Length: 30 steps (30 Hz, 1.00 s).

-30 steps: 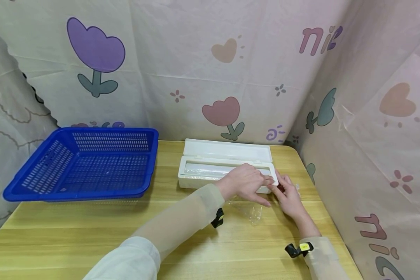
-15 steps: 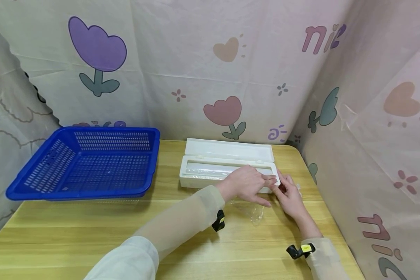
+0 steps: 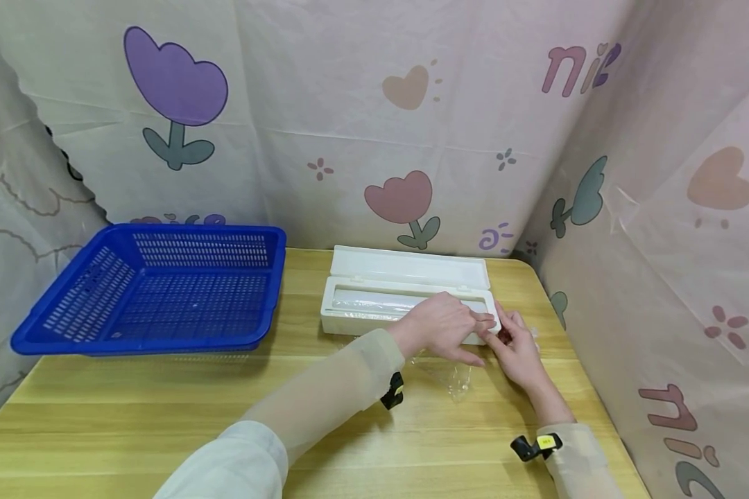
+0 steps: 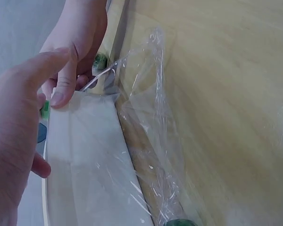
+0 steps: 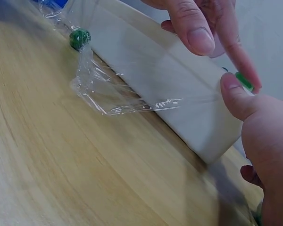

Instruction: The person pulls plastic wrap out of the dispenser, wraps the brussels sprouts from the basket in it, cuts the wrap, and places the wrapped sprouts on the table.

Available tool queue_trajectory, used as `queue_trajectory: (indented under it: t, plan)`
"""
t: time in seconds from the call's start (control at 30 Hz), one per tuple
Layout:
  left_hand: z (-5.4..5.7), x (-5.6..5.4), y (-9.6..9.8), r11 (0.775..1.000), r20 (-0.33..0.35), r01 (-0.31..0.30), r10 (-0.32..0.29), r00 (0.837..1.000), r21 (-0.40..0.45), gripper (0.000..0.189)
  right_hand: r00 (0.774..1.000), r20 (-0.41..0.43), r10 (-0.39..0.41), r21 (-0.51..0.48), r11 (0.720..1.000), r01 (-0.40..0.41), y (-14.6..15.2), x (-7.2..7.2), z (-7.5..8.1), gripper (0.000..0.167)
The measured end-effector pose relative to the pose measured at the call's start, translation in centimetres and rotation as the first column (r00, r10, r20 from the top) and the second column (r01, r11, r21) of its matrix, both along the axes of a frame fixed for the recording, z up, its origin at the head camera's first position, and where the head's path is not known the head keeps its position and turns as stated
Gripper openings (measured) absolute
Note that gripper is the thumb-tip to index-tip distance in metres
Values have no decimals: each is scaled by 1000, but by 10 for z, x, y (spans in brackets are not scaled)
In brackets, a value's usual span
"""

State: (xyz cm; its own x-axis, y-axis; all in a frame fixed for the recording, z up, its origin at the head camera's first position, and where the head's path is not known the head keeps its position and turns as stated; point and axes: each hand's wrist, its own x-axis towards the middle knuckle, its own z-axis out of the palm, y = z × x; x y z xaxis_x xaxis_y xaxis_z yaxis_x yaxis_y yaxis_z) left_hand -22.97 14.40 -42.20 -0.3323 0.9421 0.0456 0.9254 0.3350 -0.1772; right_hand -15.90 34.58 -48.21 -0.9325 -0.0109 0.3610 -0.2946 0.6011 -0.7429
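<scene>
A white cling film dispenser (image 3: 356,324) stands on the table with its lid (image 3: 406,267) raised behind it and a film roll (image 3: 374,301) inside. Clear cling film (image 5: 113,89) hangs crumpled over its front onto the tabletop. My left hand (image 3: 443,324) reaches across the right part of the dispenser. In the right wrist view its index finger extends to a small green piece (image 5: 244,81) at the top edge. My right hand (image 3: 517,352) grips the dispenser's right end, thumb on the front corner (image 5: 231,92) and fingers around the end, partly hidden.
A blue perforated basket (image 3: 143,346) stands at the left of the wooden table (image 3: 193,423). A dark green round thing (image 5: 80,39) lies by the film in front of the dispenser. Printed curtains (image 3: 312,83) close off the back and right sides.
Both hands keep nearly the same hold at the dispenser's right end. The head view has shifted very slightly, so the scene sits a few pixels further right.
</scene>
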Motion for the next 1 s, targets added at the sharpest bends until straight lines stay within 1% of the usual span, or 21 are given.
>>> queue_trajectory:
  t: [0.07,0.2,0.3,0.5,0.6,0.8,1.0]
  plan:
    - [0,-1,-1,1000,3,-3,3,1000,5,83,1000,-1,-3,11,1000,3,0,-1,-3,65]
    - [0,-3,-2,999,2,-8,8,1000,33,81,1000,-10,-11,32,999,11,5,-6,-14,67]
    - [1,-4,-3,999,14,-11,10,1000,53,78,1000,-14,0,20,1000,0,7,-8,-18,68]
    - [3,-6,-9,999,32,-28,27,999,43,75,999,-16,34,1,999,-34,7,-9,-19,68]
    - [2,-6,-14,999,35,-36,35,999,36,78,999,-13,35,0,999,-35,7,-9,-18,67]
    - [1,-6,-21,999,57,-50,49,997,19,86,1000,1,13,9,1000,-13,11,-9,-20,66]
    - [2,-5,-27,998,49,-56,55,997,7,87,1000,-4,12,31,999,-12,13,-10,-22,66]
